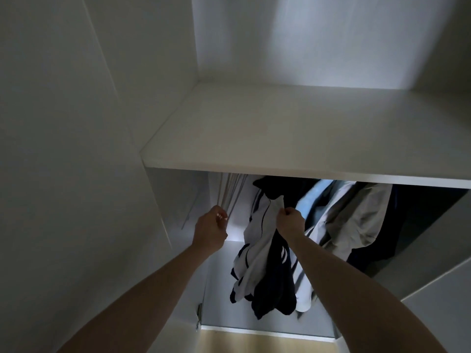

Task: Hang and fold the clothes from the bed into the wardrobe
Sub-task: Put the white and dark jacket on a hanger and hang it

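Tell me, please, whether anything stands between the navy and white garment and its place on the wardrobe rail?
The rail is hidden behind the shelf. The right hand pinches the navy and white garment in a free gap, empty hangers to its left, hung clothes to its right.

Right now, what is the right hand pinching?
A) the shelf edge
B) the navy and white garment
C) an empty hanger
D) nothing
B: the right hand has its grip on the navy and white garment hanging under the shelf.

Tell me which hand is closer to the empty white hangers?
Left. The left hand touches the empty white hangers at their lower ends; the right hand is off to their right, pinching the navy-and-white garment.
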